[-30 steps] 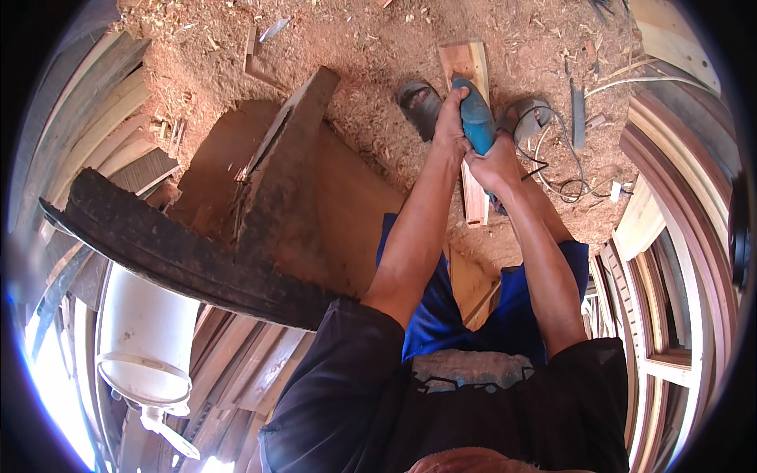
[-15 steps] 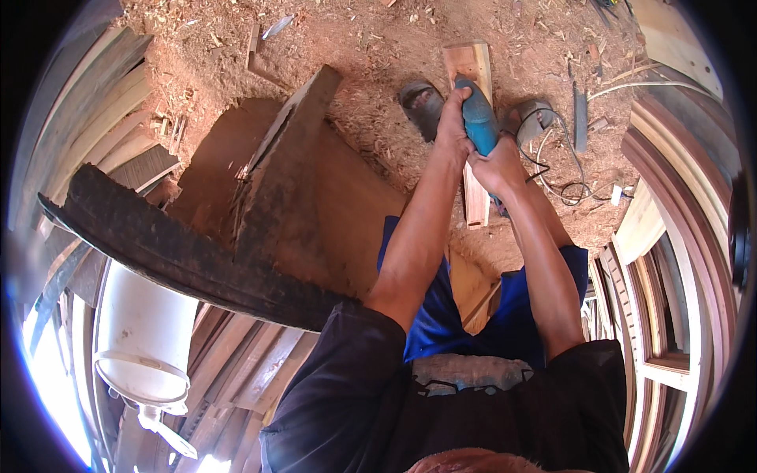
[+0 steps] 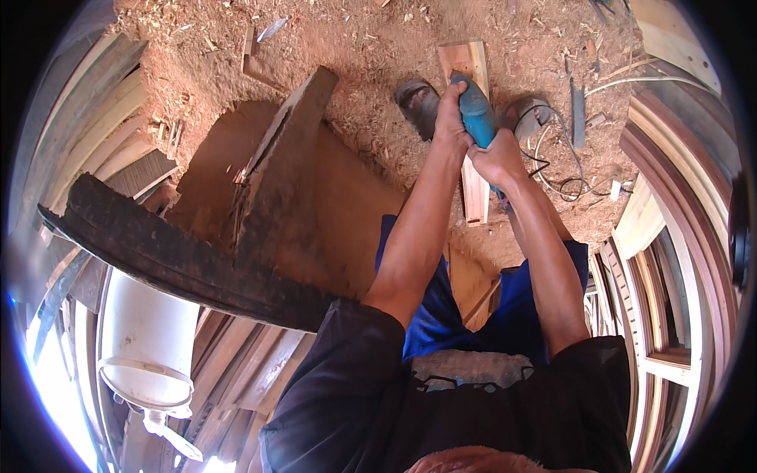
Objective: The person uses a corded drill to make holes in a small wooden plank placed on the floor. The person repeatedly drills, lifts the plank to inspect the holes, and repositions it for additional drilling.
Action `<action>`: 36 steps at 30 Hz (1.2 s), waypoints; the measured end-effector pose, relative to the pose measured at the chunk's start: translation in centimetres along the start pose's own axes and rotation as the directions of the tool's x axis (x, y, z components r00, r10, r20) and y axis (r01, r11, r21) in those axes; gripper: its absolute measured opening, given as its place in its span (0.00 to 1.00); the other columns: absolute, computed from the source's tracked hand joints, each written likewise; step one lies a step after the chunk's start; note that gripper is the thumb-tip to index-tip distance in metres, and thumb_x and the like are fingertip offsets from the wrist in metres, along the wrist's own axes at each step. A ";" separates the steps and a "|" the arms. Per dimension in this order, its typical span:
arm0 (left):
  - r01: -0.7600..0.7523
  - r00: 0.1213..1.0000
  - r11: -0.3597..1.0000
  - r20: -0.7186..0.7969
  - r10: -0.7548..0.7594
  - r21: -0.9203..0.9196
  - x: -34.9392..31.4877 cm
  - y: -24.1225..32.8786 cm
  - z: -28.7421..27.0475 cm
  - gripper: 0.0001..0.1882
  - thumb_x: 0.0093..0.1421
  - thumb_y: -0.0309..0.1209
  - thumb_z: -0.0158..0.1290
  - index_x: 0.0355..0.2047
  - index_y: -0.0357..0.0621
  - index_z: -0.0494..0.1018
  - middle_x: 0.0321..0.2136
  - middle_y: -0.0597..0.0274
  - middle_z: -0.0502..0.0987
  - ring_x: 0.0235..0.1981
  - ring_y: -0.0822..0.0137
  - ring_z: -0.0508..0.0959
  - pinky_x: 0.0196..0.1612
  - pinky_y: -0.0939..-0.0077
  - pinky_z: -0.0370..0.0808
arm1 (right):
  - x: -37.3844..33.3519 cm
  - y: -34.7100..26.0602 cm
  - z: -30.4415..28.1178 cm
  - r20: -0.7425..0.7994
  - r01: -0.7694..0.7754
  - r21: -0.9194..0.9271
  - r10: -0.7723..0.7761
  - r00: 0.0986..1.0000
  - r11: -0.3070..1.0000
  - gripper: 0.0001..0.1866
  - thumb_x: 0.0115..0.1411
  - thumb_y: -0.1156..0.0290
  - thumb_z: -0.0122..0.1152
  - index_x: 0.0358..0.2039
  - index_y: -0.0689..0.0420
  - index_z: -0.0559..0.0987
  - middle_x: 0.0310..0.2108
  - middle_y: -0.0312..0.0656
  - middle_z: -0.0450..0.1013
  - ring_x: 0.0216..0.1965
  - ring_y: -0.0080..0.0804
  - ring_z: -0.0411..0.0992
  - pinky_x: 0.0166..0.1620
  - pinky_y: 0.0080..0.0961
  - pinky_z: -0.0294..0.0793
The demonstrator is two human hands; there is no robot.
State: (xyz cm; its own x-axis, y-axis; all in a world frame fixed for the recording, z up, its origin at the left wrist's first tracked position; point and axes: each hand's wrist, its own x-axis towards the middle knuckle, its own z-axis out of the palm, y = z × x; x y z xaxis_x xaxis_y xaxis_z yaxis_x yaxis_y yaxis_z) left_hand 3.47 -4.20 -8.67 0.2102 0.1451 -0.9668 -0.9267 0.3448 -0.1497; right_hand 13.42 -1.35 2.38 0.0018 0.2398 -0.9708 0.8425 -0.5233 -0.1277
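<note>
A teal corded power tool (image 3: pixel 476 114) lies over a narrow wooden board (image 3: pixel 464 57) on the ground ahead of me. My left hand (image 3: pixel 452 124) is closed around the tool's far end. Nearer to me, my right hand (image 3: pixel 498 162) grips its rear part. The tool's underside is hidden, so I cannot tell its exact kind or whether it touches the board. The board's far end and near end (image 3: pixel 475 206) show past the tool and hands. Dark footwear flanks the board, one slipper (image 3: pixel 420 109) on the left and another (image 3: pixel 530 116) on the right.
Sawdust and wood shavings (image 3: pixel 355 47) cover the ground. A large dark, rough-edged wooden piece (image 3: pixel 288 169) stands at my left. A black cord (image 3: pixel 574 162) loops at the right, near wooden frames (image 3: pixel 686 173). A white bucket (image 3: pixel 150 323) and stacked planks are at lower left.
The view has shifted slightly. Both hands keep their hold on the power tool over the board, with no other clear change.
</note>
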 end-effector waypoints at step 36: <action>-0.044 0.993 0.994 0.116 0.033 0.098 -18.3 -1.9 -0.2 0.30 0.62 0.50 0.53 0.49 0.31 0.74 0.37 0.46 0.82 0.35 0.52 0.83 0.42 0.59 0.83 | -16.8 -0.9 -1.6 -0.054 0.247 0.209 -0.241 0.969 0.946 0.27 0.52 0.66 0.68 0.50 0.66 0.73 0.39 0.63 0.78 0.44 0.63 0.78 0.49 0.49 0.77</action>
State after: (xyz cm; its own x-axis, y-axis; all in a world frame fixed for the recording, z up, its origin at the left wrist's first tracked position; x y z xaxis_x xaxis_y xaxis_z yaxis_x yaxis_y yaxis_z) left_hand 1.31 -7.65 9.32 0.2146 0.2631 -0.9406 -0.9002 0.4269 -0.0860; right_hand 13.53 -3.58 19.13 -0.1723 0.4026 -0.8990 0.6853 -0.6065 -0.4030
